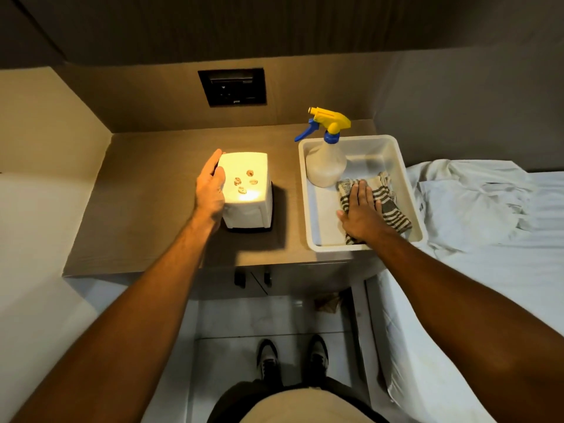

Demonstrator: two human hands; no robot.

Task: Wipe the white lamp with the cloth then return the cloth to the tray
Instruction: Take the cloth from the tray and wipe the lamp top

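Observation:
The white box-shaped lamp glows on the brown bedside table, with a few small shells on its lit top. My left hand rests flat against the lamp's left side, fingers together. To the right stands a white plastic tray. Inside it lies a crumpled cloth with dark and pale stripes. My right hand lies palm down on the cloth, fingers spread, pressing it against the tray floor. The cloth's middle is hidden under that hand.
A spray bottle with a yellow and blue trigger head stands in the tray's far left corner. A dark wall socket panel sits behind the table. A bed with rumpled white sheets adjoins the tray's right side.

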